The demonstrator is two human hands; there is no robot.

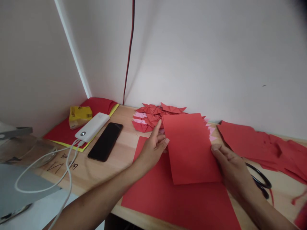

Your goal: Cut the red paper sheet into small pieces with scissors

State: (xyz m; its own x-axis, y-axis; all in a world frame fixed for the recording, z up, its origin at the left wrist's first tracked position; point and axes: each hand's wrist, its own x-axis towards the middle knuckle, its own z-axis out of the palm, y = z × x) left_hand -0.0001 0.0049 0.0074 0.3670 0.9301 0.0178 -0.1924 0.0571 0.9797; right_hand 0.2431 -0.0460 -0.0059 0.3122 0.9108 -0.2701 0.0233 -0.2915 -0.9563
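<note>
A red sheet of paper, upright and tilted towards me, is held up between my hands. My left hand is at its left edge, thumb against the paper and index finger pointing up. At the right edge, my right hand pinches the sheet, thumb in front and the other fingers partly hidden. Under it, a larger red sheet lies flat on the wooden table. Just behind the held paper is a pile of folded red and pink paper pieces, partly covered by it.
Red paper cut-outs lie along the wall at right, near black scissor handles. To the left are a black phone, a white power bank with a white cable, and a yellow packet on red and yellow sheets.
</note>
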